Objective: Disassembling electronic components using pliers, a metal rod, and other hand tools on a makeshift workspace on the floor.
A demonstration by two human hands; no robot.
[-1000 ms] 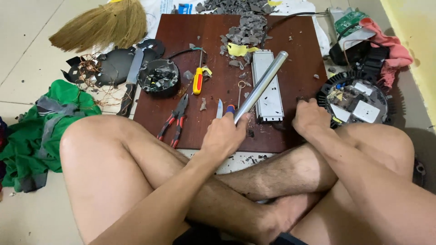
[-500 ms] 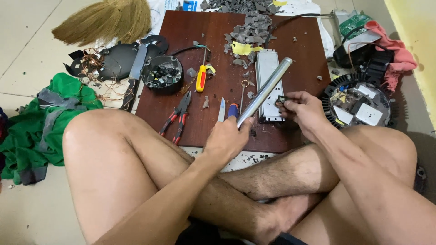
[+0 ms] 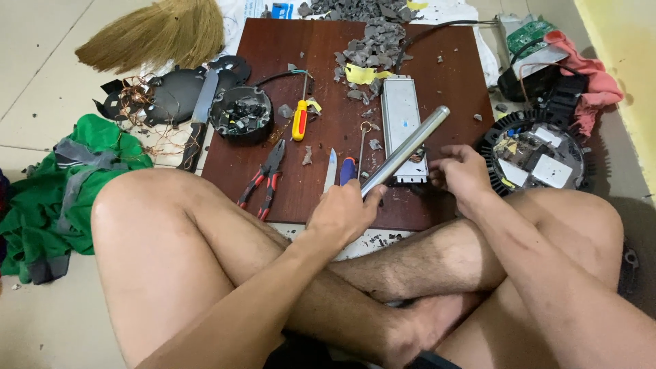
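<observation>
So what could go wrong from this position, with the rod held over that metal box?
The left hand holds a metal rod slanted over the silver box, while the right hand rests at the box's near end: a swing or slip could catch those fingers. A knife lies bare just beyond the left hand, near the bare legs. Grey fragments litter the board and could scatter.

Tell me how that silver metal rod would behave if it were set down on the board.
The metal rod looks round and smooth, so it would probably roll. It seems rigid, held straight at one end by the left hand. Likely slippery, given its sheen.
</observation>
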